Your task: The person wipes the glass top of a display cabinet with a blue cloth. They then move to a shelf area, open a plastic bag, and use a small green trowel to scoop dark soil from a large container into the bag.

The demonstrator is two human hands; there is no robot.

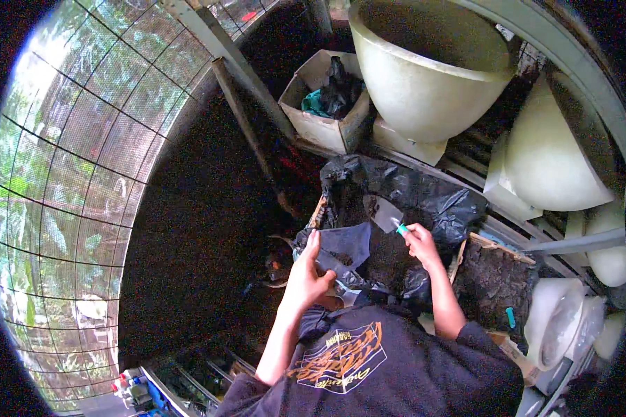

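My right hand (419, 244) grips the teal handle of a metal trowel (384, 215), whose blade dips into dark soil (396, 254) in a box lined with black plastic (452, 208). My left hand (307, 271) is closed on a bluish-grey plastic bag (344, 243) at the left side of that box, thumb bent inward; the bag's lower part is partly hidden behind the hand.
Large pale pots (424, 94) and a carton (321, 132) with dark bags stand behind. A pole (250, 132) leans at the back left. Metal rails (574, 240) cross at right, above another soil container (494, 285) and white plastic dishes (553, 326). Mesh fencing (55, 208) lines the left.
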